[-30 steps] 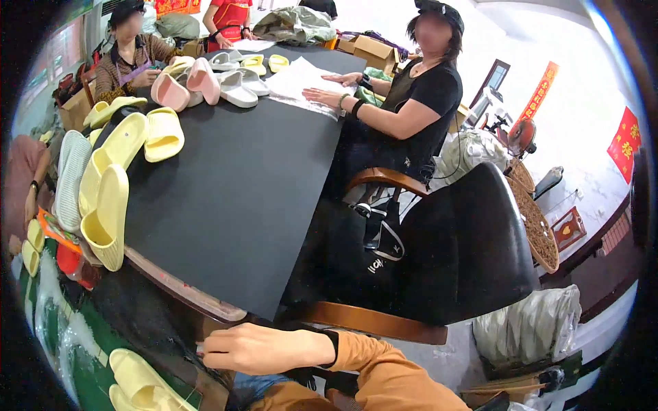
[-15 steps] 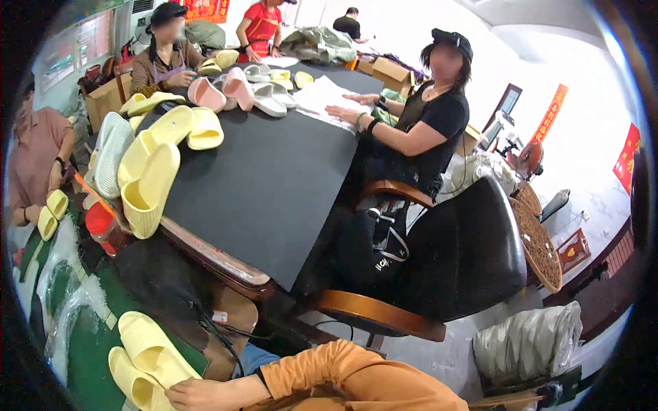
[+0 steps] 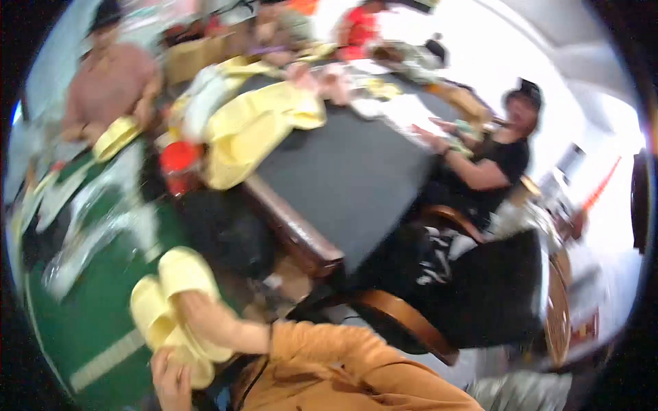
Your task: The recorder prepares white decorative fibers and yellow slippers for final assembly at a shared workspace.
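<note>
The picture is motion-blurred. A pair of pale yellow slippers (image 3: 175, 288) lies stacked side by side low on the left, over a green floor (image 3: 75, 322). My right hand (image 3: 205, 320), reaching out of an orange sleeve, is closed over the pair's near half. My left hand (image 3: 171, 380) sits just below, at the bottom edge, with its fingers against the slippers' heel end; blur hides whether it grips them.
A dark table (image 3: 343, 185) with a wooden edge carries a heap of yellow slippers (image 3: 253, 123) and a red object (image 3: 179, 161) beside it. A person in black (image 3: 500, 164) sits at its right by a black wooden-armed chair (image 3: 493, 294). Another person (image 3: 110, 82) sits far left.
The view has swung left and down. My right hand has travelled from beside the chair to the yellow slippers and closed on them. My left hand has come into view beneath them.
</note>
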Tool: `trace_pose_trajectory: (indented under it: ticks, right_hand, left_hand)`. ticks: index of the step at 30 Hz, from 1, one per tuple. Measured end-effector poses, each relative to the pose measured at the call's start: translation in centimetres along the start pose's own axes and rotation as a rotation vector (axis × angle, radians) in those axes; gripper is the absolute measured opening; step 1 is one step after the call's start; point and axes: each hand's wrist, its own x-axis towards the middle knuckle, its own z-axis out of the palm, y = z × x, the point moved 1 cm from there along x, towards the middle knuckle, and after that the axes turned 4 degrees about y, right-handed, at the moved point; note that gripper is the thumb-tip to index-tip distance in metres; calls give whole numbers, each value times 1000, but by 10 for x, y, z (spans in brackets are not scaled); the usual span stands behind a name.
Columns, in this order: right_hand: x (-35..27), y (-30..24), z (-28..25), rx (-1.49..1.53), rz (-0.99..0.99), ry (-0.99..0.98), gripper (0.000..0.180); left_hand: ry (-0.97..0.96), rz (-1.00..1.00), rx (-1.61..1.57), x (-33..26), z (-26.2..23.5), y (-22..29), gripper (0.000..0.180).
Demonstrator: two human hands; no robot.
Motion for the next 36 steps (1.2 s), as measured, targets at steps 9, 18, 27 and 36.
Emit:
trace_pose_trajectory:
  ticks: [9,18,27,36]
  right_hand:
    - [8,35,-36,-77,-194,-198,31]
    - [16,64,-109,465,-3,-339,30]
    - [52,84,-102,476,-16,-279,17]
    - [11,86,-81,587,-122,-270,17]
  left_hand:
    - [1,-160,-101,13,9,8,13]
    - [-73,-150,-109,3,9,41,13]
    - [60,-171,-155,15,35,63,11]
    - [-88,-97,-169,27,41,78,13]
